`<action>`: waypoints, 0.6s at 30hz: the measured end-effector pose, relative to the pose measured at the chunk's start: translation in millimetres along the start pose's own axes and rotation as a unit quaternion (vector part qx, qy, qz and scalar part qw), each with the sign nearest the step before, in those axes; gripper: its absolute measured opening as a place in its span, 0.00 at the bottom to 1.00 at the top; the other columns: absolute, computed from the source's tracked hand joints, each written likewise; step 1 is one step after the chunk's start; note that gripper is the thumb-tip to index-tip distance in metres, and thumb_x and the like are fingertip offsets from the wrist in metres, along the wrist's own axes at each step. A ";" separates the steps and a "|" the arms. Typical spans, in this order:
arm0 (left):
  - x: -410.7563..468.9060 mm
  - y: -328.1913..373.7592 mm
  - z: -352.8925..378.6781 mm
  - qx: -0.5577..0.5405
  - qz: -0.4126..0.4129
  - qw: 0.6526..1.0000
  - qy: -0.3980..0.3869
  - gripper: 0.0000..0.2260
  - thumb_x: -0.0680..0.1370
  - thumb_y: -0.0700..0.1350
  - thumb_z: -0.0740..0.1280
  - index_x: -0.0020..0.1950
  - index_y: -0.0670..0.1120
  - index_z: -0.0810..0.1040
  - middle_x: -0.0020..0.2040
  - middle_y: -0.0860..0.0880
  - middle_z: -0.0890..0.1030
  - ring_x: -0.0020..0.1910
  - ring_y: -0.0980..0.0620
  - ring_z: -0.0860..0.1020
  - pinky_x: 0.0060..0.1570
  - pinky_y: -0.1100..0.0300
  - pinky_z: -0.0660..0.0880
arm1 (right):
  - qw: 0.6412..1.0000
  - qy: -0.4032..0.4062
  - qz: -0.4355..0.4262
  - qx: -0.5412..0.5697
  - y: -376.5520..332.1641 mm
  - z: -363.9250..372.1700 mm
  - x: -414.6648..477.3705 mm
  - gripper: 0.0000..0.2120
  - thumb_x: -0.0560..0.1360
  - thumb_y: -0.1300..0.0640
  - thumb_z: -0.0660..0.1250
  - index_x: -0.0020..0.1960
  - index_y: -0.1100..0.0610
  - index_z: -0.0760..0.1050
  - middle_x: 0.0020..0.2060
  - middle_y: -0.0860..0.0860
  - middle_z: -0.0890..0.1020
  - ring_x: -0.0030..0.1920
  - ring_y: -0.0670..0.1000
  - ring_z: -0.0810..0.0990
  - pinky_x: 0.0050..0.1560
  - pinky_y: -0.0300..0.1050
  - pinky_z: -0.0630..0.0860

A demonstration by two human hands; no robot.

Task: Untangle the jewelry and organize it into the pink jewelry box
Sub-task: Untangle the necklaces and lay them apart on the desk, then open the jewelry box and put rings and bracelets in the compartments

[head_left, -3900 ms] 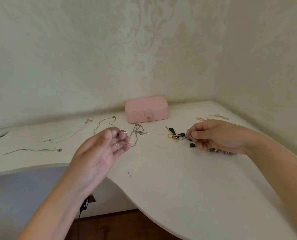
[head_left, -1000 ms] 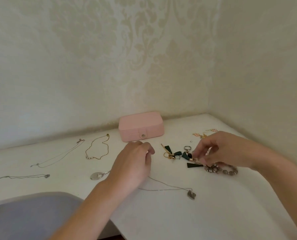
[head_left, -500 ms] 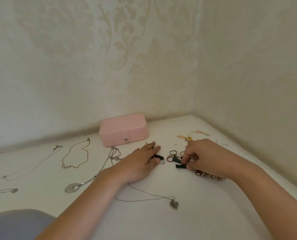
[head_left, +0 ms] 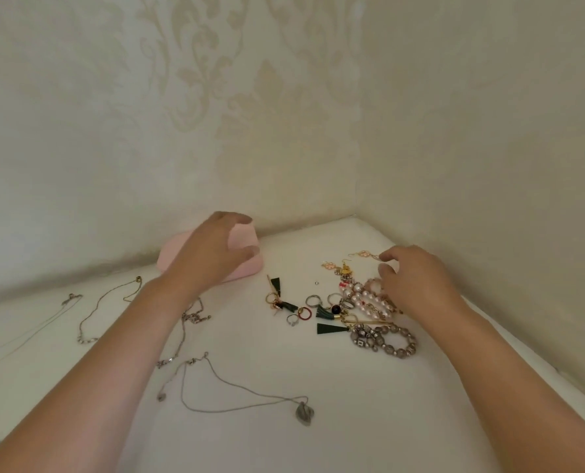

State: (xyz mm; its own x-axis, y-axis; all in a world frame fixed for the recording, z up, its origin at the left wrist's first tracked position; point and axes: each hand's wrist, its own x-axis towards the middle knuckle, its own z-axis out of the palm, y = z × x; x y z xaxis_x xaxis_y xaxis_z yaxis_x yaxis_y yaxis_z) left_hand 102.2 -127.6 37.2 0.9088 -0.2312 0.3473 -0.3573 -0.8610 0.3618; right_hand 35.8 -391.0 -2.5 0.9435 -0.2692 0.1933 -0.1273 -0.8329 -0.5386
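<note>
A left hand [head_left: 216, 254] arches wide over the closed pink rectangular jewelry box [head_left: 241, 237], thumb before it, fingers behind, contact unclear; the right hand [head_left: 417, 281] hovers loosely curled, empty, over tangled pearl bracelets [head_left: 366, 298]; light and rigid, the box probably grips best by its sides.

Looking like a home bedrm: damask wallpaper [head_left: 216, 80] covering both corner walls, personal jewelry [head_left: 366, 298] lying on white desk [head_left: 318, 431].

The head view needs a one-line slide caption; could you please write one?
Left hand over the pink jewelry box, right hand over piled bracelets and earrings, necklaces spread across the table.
</note>
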 end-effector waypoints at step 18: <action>31.1 -56.6 -16.9 0.172 -0.080 0.947 -0.261 0.62 0.56 0.64 0.78 0.78 0.52 0.44 0.75 0.45 0.50 0.74 0.40 0.48 0.71 0.47 0.53 | 0.999 0.018 0.002 0.041 -7.6 6.0 -7.3 0.12 0.80 0.56 0.57 0.60 0.54 0.75 0.60 0.50 0.76 0.47 0.47 0.75 0.46 0.39 0.67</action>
State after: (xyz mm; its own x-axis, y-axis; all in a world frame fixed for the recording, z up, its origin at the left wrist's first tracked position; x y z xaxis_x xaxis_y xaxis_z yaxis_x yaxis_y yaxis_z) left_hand 147.0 -78.4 42.1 0.9600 -0.2006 -0.1955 -0.1966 -0.9797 0.0399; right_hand 31.8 -379.8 -4.7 0.9313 -0.2905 0.2198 -0.1035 -0.7894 -0.6051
